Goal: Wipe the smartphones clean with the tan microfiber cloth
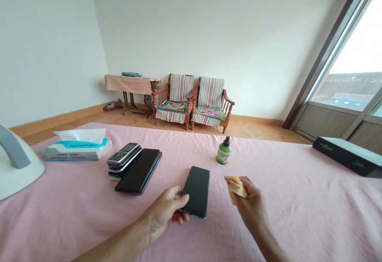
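Observation:
My left hand (pixel 171 208) grips a dark smartphone (pixel 196 190) by its lower left edge, thumb on the front and fingers beneath. The phone's screen faces up. To the right of it, my right hand (pixel 252 198) is closed around a bunched yellow cloth (pixel 236 186), held apart from the phone. Beyond the two hands stands a small green bottle (pixel 223 152) with a black cap, upright. Left of my left hand lies a stack of black smartphones (pixel 139 170), and beside it a pile of keypad phones (pixel 124 154).
A pink cloth (pixel 298 214) covers the surface. A tissue pack (pixel 76 148) and a white object with a grey handle (pixel 14 162) are on the left. A black box (pixel 349 156) lies at the right edge. Two wooden chairs (pixel 209 113) stand by the far wall.

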### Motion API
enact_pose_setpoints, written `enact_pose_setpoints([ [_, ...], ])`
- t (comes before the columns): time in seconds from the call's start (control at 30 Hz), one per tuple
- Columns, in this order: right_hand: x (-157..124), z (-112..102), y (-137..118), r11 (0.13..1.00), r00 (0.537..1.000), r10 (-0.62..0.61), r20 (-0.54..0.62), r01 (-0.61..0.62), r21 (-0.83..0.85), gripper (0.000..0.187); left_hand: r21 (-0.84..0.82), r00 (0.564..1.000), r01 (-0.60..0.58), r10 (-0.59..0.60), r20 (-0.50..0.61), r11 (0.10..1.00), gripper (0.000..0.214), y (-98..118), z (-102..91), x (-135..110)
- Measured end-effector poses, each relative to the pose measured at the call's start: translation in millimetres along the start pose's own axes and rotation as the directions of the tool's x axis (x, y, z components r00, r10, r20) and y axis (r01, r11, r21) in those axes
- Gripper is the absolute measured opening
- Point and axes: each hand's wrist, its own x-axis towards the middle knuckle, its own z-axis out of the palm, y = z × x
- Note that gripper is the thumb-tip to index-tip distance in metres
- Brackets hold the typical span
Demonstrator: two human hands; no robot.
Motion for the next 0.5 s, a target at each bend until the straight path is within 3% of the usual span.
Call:
enact_pose_setpoints([
  [0.3,6.2,-14.8,0.7,1.0,0.993,-0.001,-0.116,0.003,0.021,0.026,-0.076,0.998,0.042,-0.039,0.042,0.996,0.039,-11.3,66.9,34.3],
  [0.5,9.2,-15.1,8.1,1.0,0.995,-0.003,-0.098,0.003,0.001,0.025,-0.158,0.989,0.04,-0.017,0.147,0.987,0.035,-7.8,92.4,25.1],
])
